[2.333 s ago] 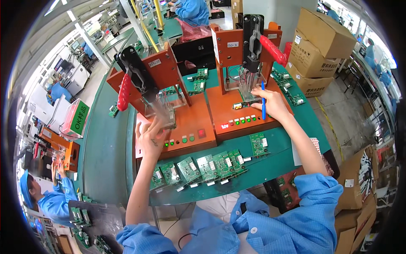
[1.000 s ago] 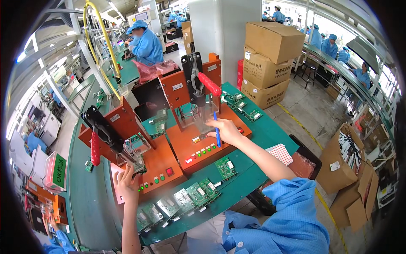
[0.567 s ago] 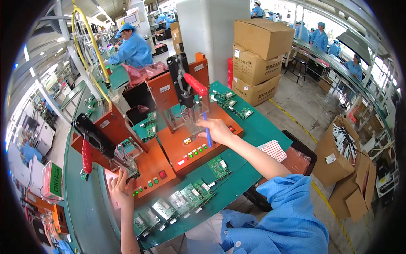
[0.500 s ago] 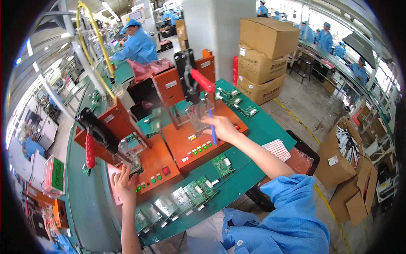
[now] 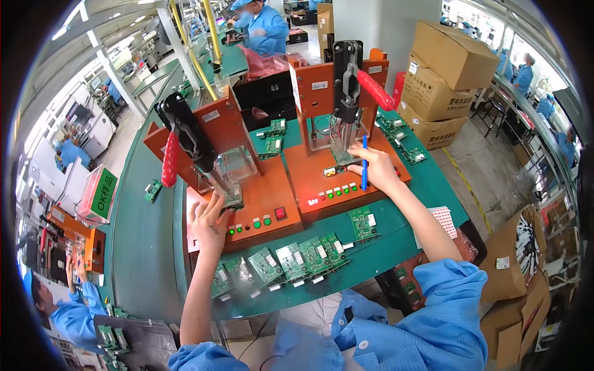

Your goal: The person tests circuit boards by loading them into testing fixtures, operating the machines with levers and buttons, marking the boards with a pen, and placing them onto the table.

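At the left orange test fixture (image 5: 263, 191), my left hand (image 5: 208, 224) has thumb and fingertips closed at the edge of a small circuit board (image 5: 234, 199) beneath the clamp. The fixture's clear plate partly hides this board. My right hand (image 5: 377, 167) keeps a blue pen (image 5: 364, 166) upright between its fingers. Its fingertips reach to the clear plate (image 5: 342, 152) under the right orange test fixture's (image 5: 303, 176) clamp, beside a small lit display (image 5: 334, 171). Both toggle clamps, one with a red handle (image 5: 169, 159) and one with another red handle (image 5: 375, 90), stand above the hands.
A row of green circuit boards (image 5: 291, 260) lies along the bench's near edge, with a single board (image 5: 362, 223) to its right. More boards (image 5: 272, 137) lie behind the fixtures. Cardboard boxes (image 5: 442, 86) are stacked at far right. Co-workers sit at far left and back.
My view has swung, so the bench appears farther right. The board at my left hand looked tilted at the fixture's front and now sits farther under the clamp. My right hand stays at its fixture.
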The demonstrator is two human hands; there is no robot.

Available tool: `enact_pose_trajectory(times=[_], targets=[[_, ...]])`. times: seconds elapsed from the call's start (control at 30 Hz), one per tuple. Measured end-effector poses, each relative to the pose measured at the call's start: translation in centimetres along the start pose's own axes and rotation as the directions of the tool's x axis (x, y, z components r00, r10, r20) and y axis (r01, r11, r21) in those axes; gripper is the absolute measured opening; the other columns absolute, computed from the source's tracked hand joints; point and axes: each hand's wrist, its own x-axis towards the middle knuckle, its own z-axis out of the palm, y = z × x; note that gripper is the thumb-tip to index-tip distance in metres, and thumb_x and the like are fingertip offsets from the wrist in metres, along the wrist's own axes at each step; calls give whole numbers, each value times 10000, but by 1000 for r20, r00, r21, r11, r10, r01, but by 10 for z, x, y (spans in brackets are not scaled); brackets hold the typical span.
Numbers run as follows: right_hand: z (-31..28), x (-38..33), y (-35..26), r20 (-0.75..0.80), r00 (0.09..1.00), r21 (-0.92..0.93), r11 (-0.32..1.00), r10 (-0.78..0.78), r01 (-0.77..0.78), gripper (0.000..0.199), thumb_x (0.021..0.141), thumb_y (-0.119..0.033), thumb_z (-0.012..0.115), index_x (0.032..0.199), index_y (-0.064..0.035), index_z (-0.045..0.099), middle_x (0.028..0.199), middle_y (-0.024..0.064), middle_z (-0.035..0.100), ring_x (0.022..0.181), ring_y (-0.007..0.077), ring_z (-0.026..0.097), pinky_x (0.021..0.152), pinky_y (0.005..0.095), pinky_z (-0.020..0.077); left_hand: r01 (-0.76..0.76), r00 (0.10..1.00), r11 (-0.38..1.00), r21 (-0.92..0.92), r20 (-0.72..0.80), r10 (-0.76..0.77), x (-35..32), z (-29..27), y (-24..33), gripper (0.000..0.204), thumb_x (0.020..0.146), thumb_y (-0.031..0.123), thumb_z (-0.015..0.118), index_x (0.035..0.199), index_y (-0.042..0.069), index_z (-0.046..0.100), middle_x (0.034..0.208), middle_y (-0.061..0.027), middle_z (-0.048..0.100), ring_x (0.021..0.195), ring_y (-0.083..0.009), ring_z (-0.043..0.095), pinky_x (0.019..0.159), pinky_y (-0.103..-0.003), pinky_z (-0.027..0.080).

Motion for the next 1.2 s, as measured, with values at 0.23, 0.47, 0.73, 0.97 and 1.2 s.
enact_pose_trajectory(times=[0.23,0.47,0.73,0.97,1.2], targets=[[0,0,2,-12,999,-14,999,-30,30,461,735,-179,849,1148,-39,701,1209,224,670,1170,340,634,984,397,519,16,1000,1000,-4,7,-16,0,2,-3,464,727,121,810,1182,96,721,1190,-120,711,999,-254,658,1061,-432,399],[-2,0,-1,4,1000,-10,1000,-10,11,482,717,-176,863,1148,-29,706,1220,220,668,1214,323,615,1020,388,505,12,998,1000,-2,56,-12,2,-6,-4,464,734,169,812,1185,105,721,1198,-98,713,966,-216,655,1088,-431,378],[1,2,2,1,999,-29,999,-41,41,458,731,-113,847,1151,-14,693,1233,228,660,1233,319,604,1032,385,495,-37,999,999,38,39,35,4,-4,-8,447,707,146,830,1141,109,734,1176,-86,722,969,-241,668,1042,-427,426],[-2,1,2,20,1000,-52,999,-5,6,458,763,-125,833,1180,-8,683,1285,219,638,1253,317,592,1030,375,487,-138,985,987,83,115,128,17,-14,-15,362,745,256,808,1069,106,749,1121,-52,733,991,-250,595,1010,-394,442],[2,0,3,22,1000,-48,999,10,-9,459,765,-114,826,1187,-6,681,1298,207,634,1263,308,586,1022,376,493,-240,965,967,84,130,228,25,-15,-23,393,695,296,828,1039,125,749,1007,-35,741,971,-242,603,956,-383,469]])
